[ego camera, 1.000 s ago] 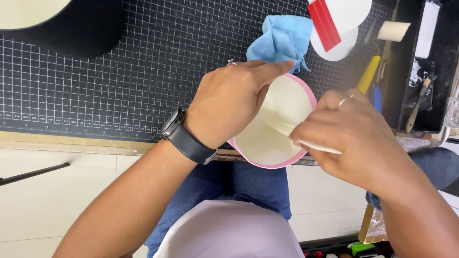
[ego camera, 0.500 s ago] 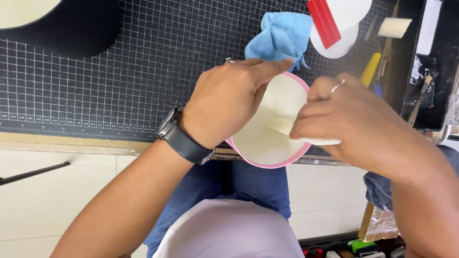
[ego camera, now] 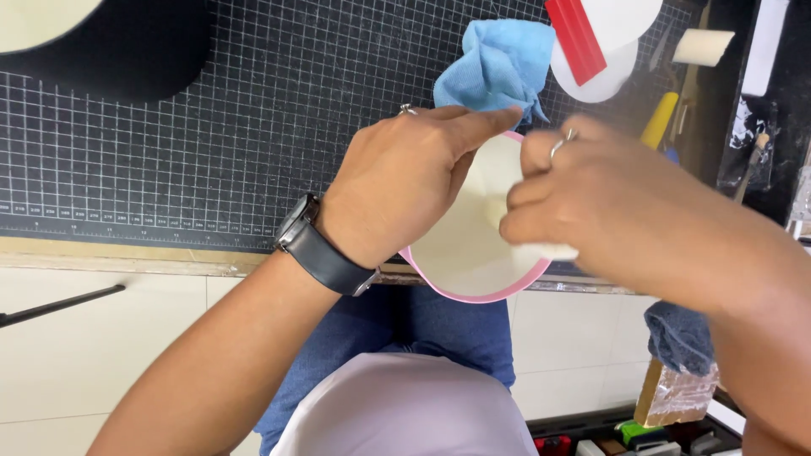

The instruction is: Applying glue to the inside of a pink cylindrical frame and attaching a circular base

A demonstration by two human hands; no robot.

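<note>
Left hand (ego camera: 397, 190) fingers clamp the pink-rimmed disc (ego camera: 473, 245) overhanging the cutting mat (ego camera: 211, 127) edge, right hand (ego camera: 591, 203) fingers pinching a white pad (ego camera: 549, 251) against it; hard rubbing could tip the disc off.

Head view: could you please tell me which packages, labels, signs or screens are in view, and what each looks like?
No true packages, signs or screens.
Cutting mat: under the hands, black with white grid and printed ruler scale along its near edge.
Watch: on left wrist, black strap, face hidden.
</note>
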